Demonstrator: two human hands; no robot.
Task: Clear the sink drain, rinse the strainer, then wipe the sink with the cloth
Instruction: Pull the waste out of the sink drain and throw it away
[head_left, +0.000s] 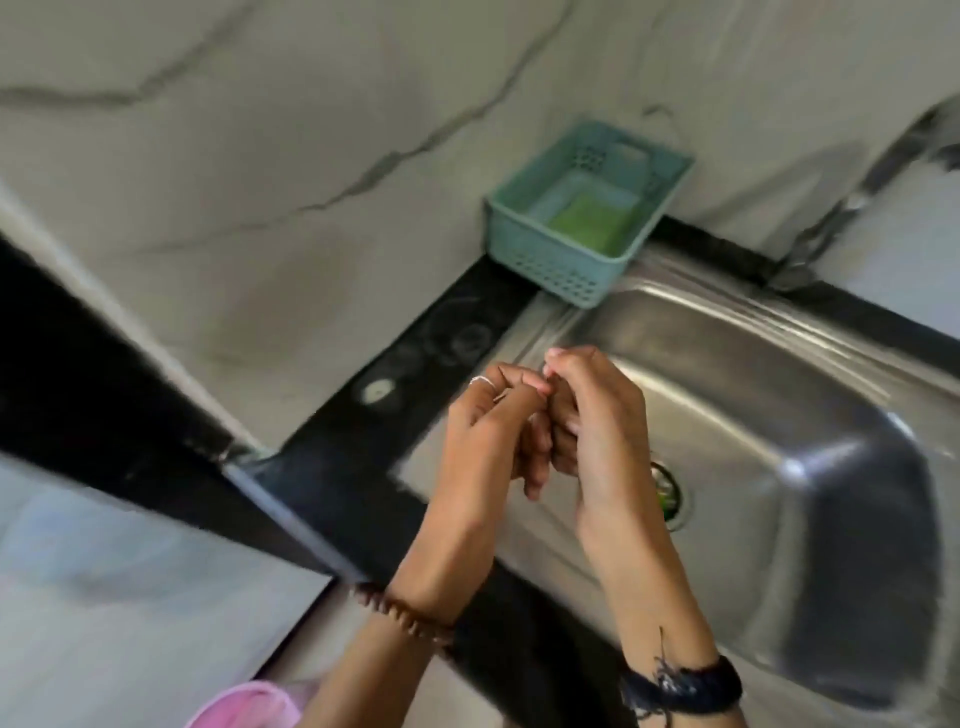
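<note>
Marble-veined wall tiles run behind a black counter, and the steel sink is set into it; I place everything by that sink. Left of it, the counter's bare strip is narrow, ending at a sharp front edge. At the sink's back-left corner a teal basket overhangs the rim, with a green pad lying inside.

My left hand, a bead bracelet at its wrist, hangs over the sink's left rim with fingers curled, their tips meeting those of my right hand. Both are half closed against each other; whether anything tiny is pinched between them I cannot tell. A dark band circles my right wrist.

Just right of my right hand, the drain sits in the basin floor, partly hidden, with something green showing in it. Further right the basin lies open up to its rounded far wall. Motion blur softens the whole scene.
</note>
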